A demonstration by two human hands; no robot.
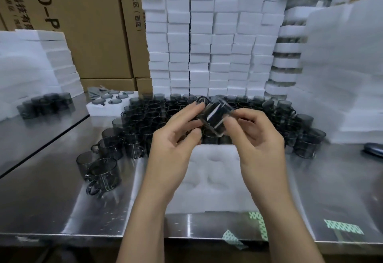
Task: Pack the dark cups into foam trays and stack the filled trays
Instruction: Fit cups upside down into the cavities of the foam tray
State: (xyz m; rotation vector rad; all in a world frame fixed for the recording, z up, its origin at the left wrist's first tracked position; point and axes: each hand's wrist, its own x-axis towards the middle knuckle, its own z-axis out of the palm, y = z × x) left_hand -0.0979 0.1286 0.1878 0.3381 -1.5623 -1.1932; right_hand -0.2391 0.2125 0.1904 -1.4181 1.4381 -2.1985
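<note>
A dark glass cup (215, 115) with a handle is tilted in the air between both hands, above the far edge of a white foam tray (215, 171). My left hand (176, 140) holds its left side with fingers and thumb. My right hand (255, 136) pinches its right side. The tray lies flat on the steel table in front of me, its moulded pockets showing no cups. Behind it stands a dense crowd of dark cups (157, 117) that curves to both sides.
Tall stacks of white foam trays (199, 41) form a wall at the back, with more foam (339, 72) on the right and left (31, 59). A foam tray of lids (107, 103) sits back left. Cardboard boxes (87, 24) stand behind. A dark object (373, 149) lies far right.
</note>
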